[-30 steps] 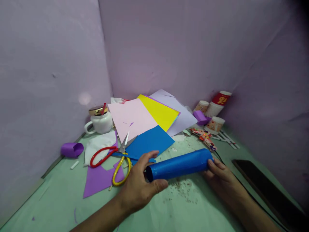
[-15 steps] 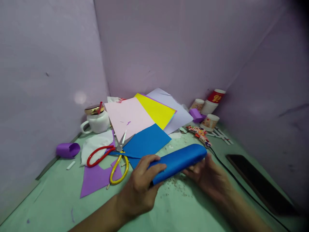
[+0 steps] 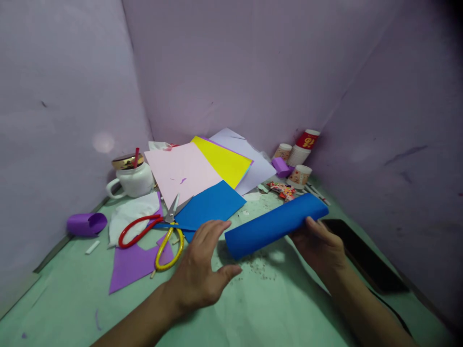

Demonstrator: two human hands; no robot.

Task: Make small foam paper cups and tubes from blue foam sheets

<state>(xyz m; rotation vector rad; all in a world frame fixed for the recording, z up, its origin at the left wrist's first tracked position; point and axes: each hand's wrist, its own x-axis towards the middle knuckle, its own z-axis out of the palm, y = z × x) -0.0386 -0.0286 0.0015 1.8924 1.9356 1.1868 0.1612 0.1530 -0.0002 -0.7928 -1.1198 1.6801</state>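
holding one blue tube (image 3: 277, 226): right fingers (image 3: 320, 230) gripping it, left fingers (image 3: 210, 232) spread just beside its left end. one scissors (image 3: 170, 218), one mug (image 3: 136, 183) on worktop (image 3: 282, 308).

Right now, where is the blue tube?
In the head view, the tube is just right of centre, in the right hand, its left end by the open left hand.

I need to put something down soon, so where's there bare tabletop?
The green table shows bare between the left hand and right hand, nearer than the crumbs by the blue tube. Another patch lies front left, between the purple paper and left forearm, with small scraps. Behind, it's crowded with scissors, paper sheets, mug and cups.
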